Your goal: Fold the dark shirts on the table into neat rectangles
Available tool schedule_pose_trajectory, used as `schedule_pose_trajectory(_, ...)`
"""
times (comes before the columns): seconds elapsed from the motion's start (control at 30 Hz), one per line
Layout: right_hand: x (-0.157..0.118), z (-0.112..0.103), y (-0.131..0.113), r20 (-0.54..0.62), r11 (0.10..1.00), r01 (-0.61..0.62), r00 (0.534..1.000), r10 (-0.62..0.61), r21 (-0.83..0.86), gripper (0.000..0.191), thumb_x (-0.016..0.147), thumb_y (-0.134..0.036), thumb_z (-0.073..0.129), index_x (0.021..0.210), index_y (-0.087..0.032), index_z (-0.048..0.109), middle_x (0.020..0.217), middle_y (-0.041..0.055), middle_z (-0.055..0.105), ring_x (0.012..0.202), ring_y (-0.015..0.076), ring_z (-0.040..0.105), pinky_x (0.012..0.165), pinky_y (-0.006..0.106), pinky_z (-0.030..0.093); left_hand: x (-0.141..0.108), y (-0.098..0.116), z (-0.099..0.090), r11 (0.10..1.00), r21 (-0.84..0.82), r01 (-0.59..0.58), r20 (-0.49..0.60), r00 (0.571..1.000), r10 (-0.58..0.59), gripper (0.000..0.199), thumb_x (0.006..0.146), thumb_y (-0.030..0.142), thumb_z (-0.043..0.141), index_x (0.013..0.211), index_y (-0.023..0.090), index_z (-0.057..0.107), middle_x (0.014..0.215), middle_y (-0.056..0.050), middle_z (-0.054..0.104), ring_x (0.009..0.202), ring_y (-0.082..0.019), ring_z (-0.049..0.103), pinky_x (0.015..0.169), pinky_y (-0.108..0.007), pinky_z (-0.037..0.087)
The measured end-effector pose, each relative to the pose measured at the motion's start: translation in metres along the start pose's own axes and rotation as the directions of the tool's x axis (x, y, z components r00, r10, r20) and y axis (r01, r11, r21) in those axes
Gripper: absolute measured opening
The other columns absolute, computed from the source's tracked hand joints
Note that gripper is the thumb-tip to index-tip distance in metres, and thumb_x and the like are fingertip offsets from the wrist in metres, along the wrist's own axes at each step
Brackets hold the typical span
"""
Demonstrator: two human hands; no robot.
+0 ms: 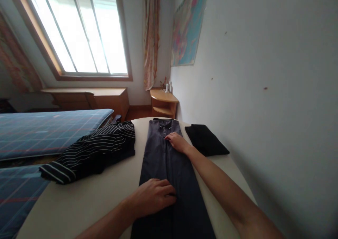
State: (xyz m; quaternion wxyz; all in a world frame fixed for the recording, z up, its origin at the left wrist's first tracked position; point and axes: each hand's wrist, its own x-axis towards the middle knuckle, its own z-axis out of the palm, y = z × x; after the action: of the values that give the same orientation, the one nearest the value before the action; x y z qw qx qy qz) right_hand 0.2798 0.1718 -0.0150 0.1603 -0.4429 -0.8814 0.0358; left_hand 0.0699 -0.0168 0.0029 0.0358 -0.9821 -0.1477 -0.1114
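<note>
A pair of dark grey trousers (158, 158) lies lengthwise on the pale round table (113, 193), its waistband at the far end. A row of buttons or ring-like fastenings shows at the opening below the waist. My right hand (178, 142) reaches in from the right, its fingertips pinched together on the cloth just below those fastenings. Closer to me, my left hand (155, 196) rests on the trousers near their middle line. Its fingers are loosely bent, with a small gap between thumb and forefinger, and no cloth is seen gripped there.
Left of the trousers lies a black-and-white striped garment (100, 144), reaching over the table's edge. A folded black cloth item (206, 140) sits at the right, near the wall (277, 126). A bed with a blue plaid mattress (47, 130) adjoins the table. Wooden desks (111, 93) stand under the window.
</note>
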Motion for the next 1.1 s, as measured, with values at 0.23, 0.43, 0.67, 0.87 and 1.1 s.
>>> schedule_pose_trajectory(0.23,-0.005,0.001,-0.008,-0.123,0.998,-0.046,0.991,0.052,0.051,0.039,0.094,-0.002,0.040,0.119,-0.016,0.067,0.113,0.0093,0.062,0.111,0.0188,0.054,0.103,0.031,0.040,-0.004,0.002,-0.005,0.998,-0.038,-0.046,0.018,0.999,0.047,0.016,0.102,0.029,0.051,0.112,0.029,0.063,0.120,0.004,0.066,0.100,-0.012,0.061,0.068,-0.023,0.048)
schedule_pose_trajectory(0.43,-0.007,0.004,-0.009,-0.158,0.983,-0.094,0.980,0.119,0.156,0.032,0.098,-0.011,0.043,0.111,-0.019,0.070,0.109,0.0072,0.064,0.111,0.0191,0.055,0.103,0.034,0.040,-0.002,0.009,-0.004,0.999,-0.002,-0.053,0.016,0.998,0.053,0.015,0.103,0.027,0.048,0.101,0.023,0.062,0.113,0.000,0.068,0.098,-0.014,0.060,0.062,-0.022,0.044)
schedule_pose_trajectory(0.67,-0.009,0.014,-0.012,-0.116,0.983,-0.108,0.985,0.125,0.148,0.034,0.095,-0.013,0.049,0.126,-0.016,0.062,0.123,0.0106,0.064,0.120,0.0188,0.054,0.108,0.034,0.037,-0.001,0.015,-0.013,0.997,-0.048,-0.052,0.057,0.997,0.055,0.006,0.099,0.026,0.054,0.098,0.023,0.058,0.115,0.002,0.067,0.098,-0.015,0.060,0.070,-0.025,0.046)
schedule_pose_trajectory(0.87,-0.028,0.011,-0.035,-0.066,0.968,-0.250,0.966,0.249,0.001,0.050,0.098,-0.033,0.048,0.141,-0.009,0.050,0.150,0.0172,0.046,0.140,0.0258,0.038,0.118,0.040,0.026,-0.004,0.027,-0.010,0.990,-0.097,-0.107,0.069,0.991,0.114,0.015,0.096,0.040,0.058,0.096,0.026,0.059,0.113,0.004,0.065,0.094,-0.014,0.060,0.060,-0.026,0.043)
schedule_pose_trajectory(1.1,-0.074,0.003,-0.068,0.145,0.941,-0.338,0.931,0.335,0.001,0.069,0.101,-0.049,0.033,0.154,-0.006,0.031,0.162,0.0168,0.023,0.150,0.0320,0.018,0.121,0.046,0.017,-0.004,0.045,-0.017,0.989,-0.037,-0.141,0.035,0.989,0.142,0.006,0.097,0.026,0.059,0.092,0.023,0.057,0.102,0.004,0.067,0.089,-0.013,0.060,0.054,-0.028,0.038)
